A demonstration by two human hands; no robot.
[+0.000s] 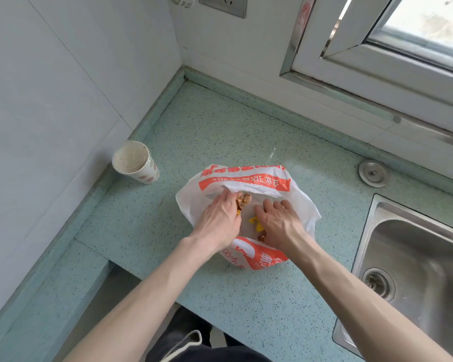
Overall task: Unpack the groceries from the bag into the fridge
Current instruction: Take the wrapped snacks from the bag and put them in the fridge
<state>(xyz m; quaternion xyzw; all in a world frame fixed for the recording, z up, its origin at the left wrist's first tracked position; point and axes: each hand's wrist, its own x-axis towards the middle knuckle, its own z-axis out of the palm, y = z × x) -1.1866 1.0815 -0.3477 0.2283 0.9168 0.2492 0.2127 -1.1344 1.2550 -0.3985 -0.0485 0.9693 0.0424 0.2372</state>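
**Q:** where are you at?

**Me:** Bag (246,178) sits mid-worktop (220,121). My left hand (220,218) is closed round a brownish item (243,201) inside; right hand (280,223) spread flat, holding nothing. Next: lift it out, find the fridge.

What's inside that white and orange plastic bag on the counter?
Both hands reach into the bag. The left hand grips something brown; yellow bits show beside the right hand. The rest is hidden.

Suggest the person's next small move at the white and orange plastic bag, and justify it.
Probably lift the left hand up out of the white and orange plastic bag with the brown item it seems to grip; the right hand rests inside the bag's open mouth, and no fridge is in view.
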